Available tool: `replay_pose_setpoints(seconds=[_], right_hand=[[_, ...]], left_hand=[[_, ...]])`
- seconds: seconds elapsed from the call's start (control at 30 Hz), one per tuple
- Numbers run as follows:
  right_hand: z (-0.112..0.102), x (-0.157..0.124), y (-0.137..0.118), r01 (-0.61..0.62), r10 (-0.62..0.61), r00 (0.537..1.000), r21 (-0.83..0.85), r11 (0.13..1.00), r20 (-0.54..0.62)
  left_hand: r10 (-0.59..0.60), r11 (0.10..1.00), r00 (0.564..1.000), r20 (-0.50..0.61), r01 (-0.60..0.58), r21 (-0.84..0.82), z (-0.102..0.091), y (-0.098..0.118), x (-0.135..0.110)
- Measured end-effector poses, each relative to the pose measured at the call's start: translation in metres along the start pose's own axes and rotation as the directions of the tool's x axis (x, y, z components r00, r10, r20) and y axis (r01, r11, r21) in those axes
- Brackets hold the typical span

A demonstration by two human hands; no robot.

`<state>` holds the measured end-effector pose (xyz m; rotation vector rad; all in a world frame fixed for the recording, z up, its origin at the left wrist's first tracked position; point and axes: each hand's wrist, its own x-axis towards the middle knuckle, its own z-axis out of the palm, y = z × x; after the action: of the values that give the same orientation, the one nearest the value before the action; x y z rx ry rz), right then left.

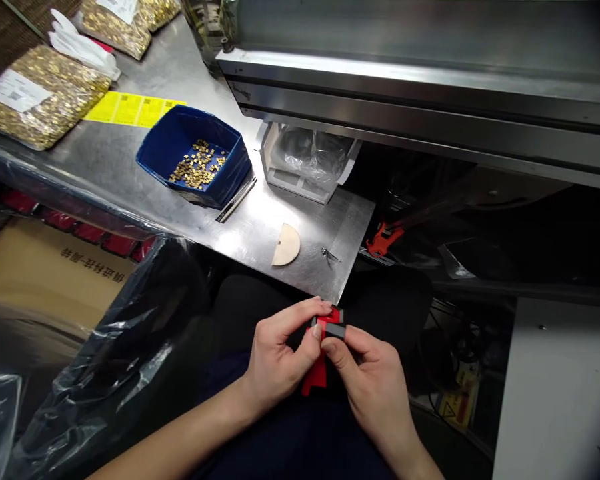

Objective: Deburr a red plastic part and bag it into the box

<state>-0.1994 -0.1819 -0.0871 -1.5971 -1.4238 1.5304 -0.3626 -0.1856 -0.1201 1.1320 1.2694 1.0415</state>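
Just off the table's front corner, above my lap, both hands hold a small red and black part (321,367). It looks like red strip or tape with dark grey pieces; its exact kind I cannot make out. My left hand (286,347) pinches its upper left side between thumb and fingers. With thumb and forefinger, my right hand (373,373) grips a dark grey piece (335,331) on its right side. The fingers cover much of the part. Beyond the hands, a cream half-round disc (287,245) and a few tiny metal pieces (330,256) lie on the metal table (250,243).
A blue bin (153,150) holds small brass-coloured parts, with a pen (237,199) beside it. Bags of gold parts (70,87) lie far left. A grey tray (300,190) sits under a metal machine beam (405,93). An orange tool (383,240) is right; a carton (45,267) is left.
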Motion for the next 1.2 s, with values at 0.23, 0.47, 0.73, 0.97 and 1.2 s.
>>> replay_pose_setpoints(seconds=[0.23, 0.47, 0.73, 0.97, 1.2], right_hand=[[0.014, -0.017, 0.011, 0.052, -0.052, 0.999, -0.048, 0.997, 0.013], [0.01, -0.017, 0.014, 0.007, -0.006, 0.999, -0.016, 1.0, 0.035], [0.017, -0.017, 0.013, 0.033, -0.028, 0.993, -0.05, 0.998, 0.111], [0.013, -0.014, 0.015, -0.044, 0.041, 0.995, 0.035, 0.998, 0.093], [0.006, -0.016, 0.014, -0.073, 0.056, 0.992, 0.153, 0.986, 0.115]], left_hand=[[-0.241, 0.965, 0.97, -0.017, 0.237, -0.114, 0.002, 0.011, 0.002], [-0.353, 0.862, 0.907, 0.23, 0.411, -0.296, -0.009, 0.002, -0.007], [-0.262, 0.953, 0.956, 0.136, 0.278, -0.119, -0.003, -0.002, -0.008], [-0.481, 0.785, 0.833, 0.273, 0.548, -0.288, -0.008, -0.002, 0.002], [-0.214, 0.909, 0.853, 0.476, 0.352, -0.222, -0.029, -0.007, -0.009]])
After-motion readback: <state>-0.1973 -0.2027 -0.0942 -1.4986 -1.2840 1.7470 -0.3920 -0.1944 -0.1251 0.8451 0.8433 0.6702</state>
